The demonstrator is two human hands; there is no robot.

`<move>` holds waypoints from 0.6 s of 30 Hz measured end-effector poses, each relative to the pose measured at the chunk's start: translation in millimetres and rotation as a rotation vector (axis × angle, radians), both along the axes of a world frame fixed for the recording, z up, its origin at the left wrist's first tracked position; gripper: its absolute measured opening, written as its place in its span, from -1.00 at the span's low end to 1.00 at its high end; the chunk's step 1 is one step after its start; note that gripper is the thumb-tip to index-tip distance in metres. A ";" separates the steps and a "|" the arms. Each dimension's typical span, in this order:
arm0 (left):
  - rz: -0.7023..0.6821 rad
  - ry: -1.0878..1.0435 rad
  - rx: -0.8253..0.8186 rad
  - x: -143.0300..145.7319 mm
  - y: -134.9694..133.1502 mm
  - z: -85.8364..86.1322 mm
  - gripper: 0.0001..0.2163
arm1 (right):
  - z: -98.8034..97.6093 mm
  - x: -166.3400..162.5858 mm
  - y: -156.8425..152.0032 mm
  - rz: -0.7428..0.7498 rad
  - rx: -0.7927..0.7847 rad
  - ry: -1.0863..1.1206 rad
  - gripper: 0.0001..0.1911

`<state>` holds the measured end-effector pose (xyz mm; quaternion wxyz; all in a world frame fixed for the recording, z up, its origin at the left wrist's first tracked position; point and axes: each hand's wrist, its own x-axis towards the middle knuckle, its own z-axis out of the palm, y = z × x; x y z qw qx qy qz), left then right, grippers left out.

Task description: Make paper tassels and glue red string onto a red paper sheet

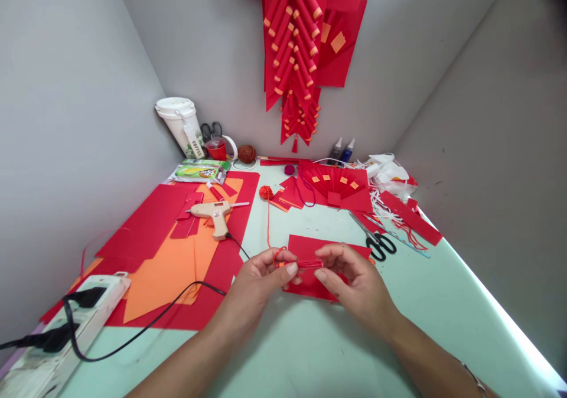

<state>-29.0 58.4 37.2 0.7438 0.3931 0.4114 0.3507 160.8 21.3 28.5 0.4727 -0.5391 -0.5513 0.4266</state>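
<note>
A small red fringed tassel (pixel 308 264) is stretched sideways between my two hands, above a red paper sheet (pixel 305 243). My left hand (pixel 270 271) pinches its left end, where orange yarn (pixel 279 255) loops around the fingers. My right hand (pixel 348 271) has its thumb and fingertips closed about the right tips of the fringe. From my left hand a strand of yarn runs up to a small orange yarn ball (pixel 266 192). Black-handled scissors (pixel 378 245) lie to the right of my right hand.
A glue gun (pixel 215 214) rests on red and orange paper at left, its black cord trailing to a power strip (pixel 84 321). White cup (pixel 179 123), glue bottles (pixel 346 151) and a fan-folded red paper piece (pixel 334 188) stand or lie behind. Firecracker decorations (pixel 292 38) hang on the wall.
</note>
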 end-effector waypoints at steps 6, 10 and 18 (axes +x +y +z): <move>0.027 -0.071 0.000 -0.3 2.0 -0.4 -0.81 | 1.5 -0.2 -1.5 0.054 0.232 -0.116 -0.92; 0.030 -0.073 0.018 -1.2 2.3 -0.4 -0.82 | 0.6 1.9 -2.6 0.125 0.350 -0.197 -0.93; -0.166 0.087 0.094 2.7 -3.8 4.8 -0.71 | 4.2 12.8 5.5 0.090 0.029 0.022 -0.86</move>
